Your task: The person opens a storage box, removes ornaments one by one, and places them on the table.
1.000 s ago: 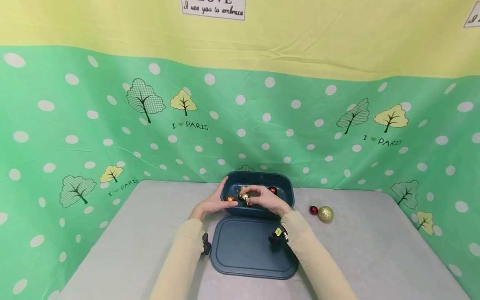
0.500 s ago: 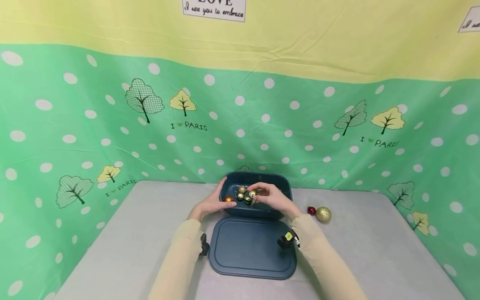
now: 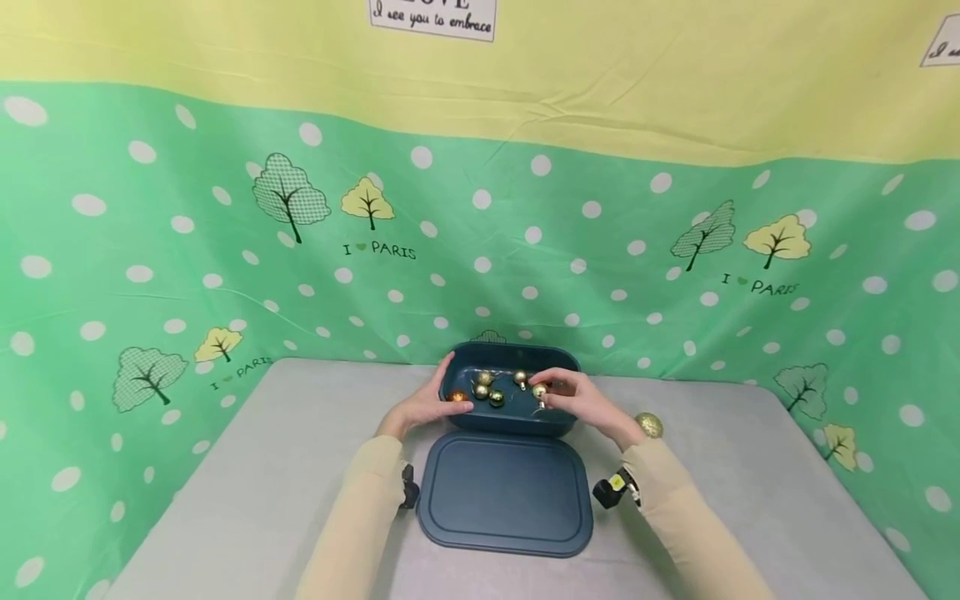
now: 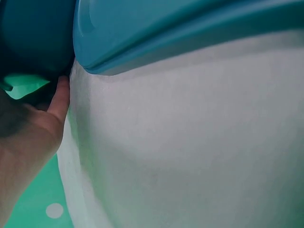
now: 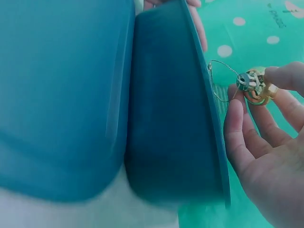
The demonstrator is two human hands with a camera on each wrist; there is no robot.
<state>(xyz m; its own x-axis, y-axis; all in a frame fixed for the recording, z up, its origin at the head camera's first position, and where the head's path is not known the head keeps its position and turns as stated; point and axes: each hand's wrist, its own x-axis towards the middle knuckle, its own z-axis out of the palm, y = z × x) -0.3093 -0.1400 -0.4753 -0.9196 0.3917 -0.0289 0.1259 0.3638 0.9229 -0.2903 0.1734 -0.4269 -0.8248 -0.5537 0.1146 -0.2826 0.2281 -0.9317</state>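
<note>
In the head view, a dark blue box [image 3: 517,426] stands at the back of the table. My left hand [image 3: 422,408] grips its left end, thumb over the front rim. My right hand [image 3: 588,403] pinches a small gold Christmas bauble [image 3: 539,390] over the box's right part. The right wrist view shows its metal cap and looped string at my fingers. Inside the box lie an orange bauble [image 3: 457,397] by my left thumb, a dark green bauble [image 3: 497,398], a bronze bauble [image 3: 521,377], and two gold ones, including a gold bauble [image 3: 484,378] near the back.
The blue lid [image 3: 506,496] lies flat in front of the box, between my forearms. A larger glittery gold ball [image 3: 649,424] rests on the grey table [image 3: 757,467], partly behind my right wrist. A green and yellow printed curtain [image 3: 570,217] hangs behind the table.
My right hand has moved right across the box with the gold bauble, uncovering the other baubles. Its arm now hides the small red bauble on the table. My left hand has stayed put.
</note>
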